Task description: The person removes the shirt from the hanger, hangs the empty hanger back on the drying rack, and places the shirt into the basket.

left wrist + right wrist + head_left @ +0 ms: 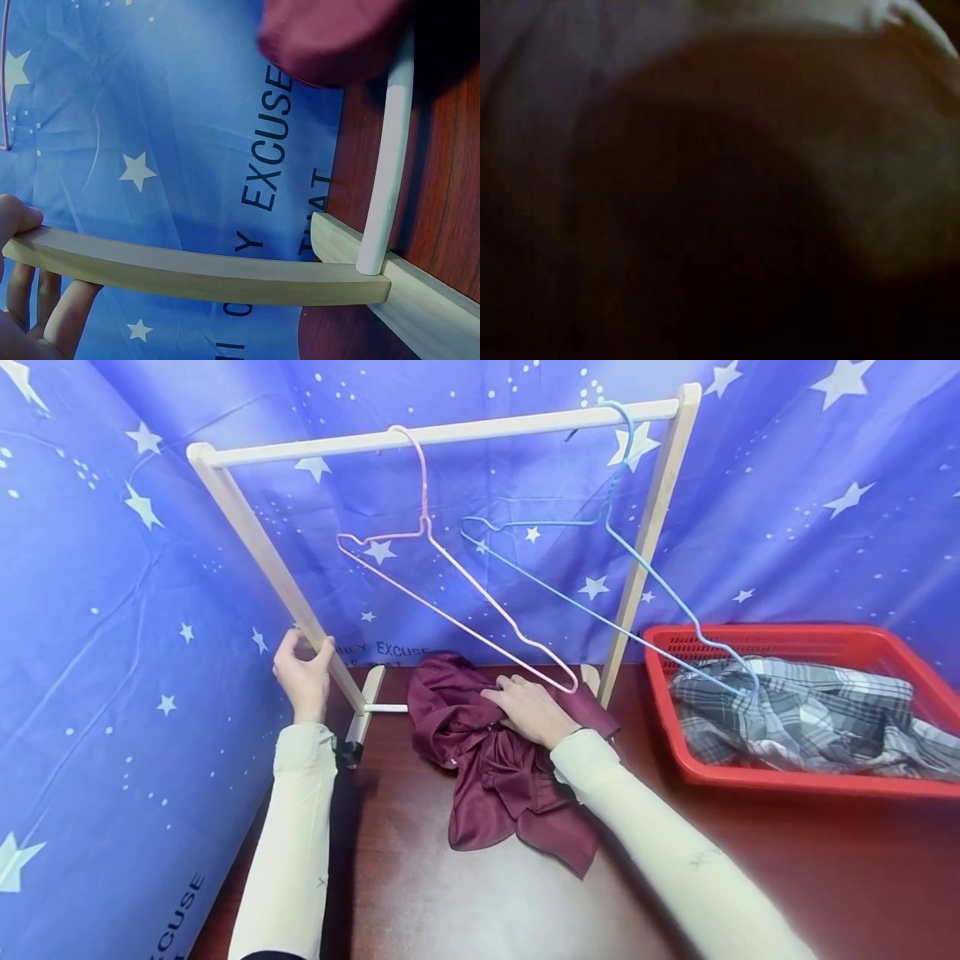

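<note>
In the head view my left hand [303,677] grips the left upright of a wooden clothes rack [266,556]. The left wrist view shows the thumb on one side of this wooden post [187,270] and the fingers on the other. My right hand [528,706] holds a crumpled maroon garment [487,777], which lies on the table under the rack; its thumb is hidden. A pink hanger [457,618] hangs from the rack's bar just above that hand. The right wrist view is dark and blurred, with nothing clear in it.
A blue hanger [543,578] hangs at the bar's right end, its lower corner over a red basket [795,785]. Grey plaid cloth [810,702] lies in the basket. Blue star-printed fabric [787,543] surrounds the dark red table [420,893] at the back and left.
</note>
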`<state>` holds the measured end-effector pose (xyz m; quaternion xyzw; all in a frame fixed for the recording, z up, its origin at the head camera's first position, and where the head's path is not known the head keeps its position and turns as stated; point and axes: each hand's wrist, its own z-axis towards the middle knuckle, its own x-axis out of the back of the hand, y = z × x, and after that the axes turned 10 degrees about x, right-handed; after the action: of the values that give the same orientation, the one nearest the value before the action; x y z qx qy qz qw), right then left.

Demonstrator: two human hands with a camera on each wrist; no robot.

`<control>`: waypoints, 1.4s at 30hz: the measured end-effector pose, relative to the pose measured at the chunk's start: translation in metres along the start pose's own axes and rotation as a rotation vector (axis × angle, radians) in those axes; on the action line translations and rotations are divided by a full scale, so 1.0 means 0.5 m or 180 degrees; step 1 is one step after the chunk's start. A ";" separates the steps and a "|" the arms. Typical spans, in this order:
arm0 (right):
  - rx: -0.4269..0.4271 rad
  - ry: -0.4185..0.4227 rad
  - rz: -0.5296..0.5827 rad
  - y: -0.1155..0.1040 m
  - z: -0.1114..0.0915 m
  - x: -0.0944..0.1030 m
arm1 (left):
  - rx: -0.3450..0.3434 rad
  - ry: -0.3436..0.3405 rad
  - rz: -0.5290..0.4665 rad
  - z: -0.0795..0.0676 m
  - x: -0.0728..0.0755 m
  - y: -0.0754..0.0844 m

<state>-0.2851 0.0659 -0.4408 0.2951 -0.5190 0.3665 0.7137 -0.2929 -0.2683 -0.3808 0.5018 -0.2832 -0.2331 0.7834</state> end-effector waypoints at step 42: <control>0.0356 0.0142 -0.1022 -0.044 -0.143 0.286 | 0.0077 0.0036 0.0008 -0.002 -0.003 0.003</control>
<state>-0.2018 0.1420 -0.3255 0.4052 -0.4281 0.2825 0.7568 -0.2933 -0.2663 -0.3802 0.5121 -0.2821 -0.2259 0.7792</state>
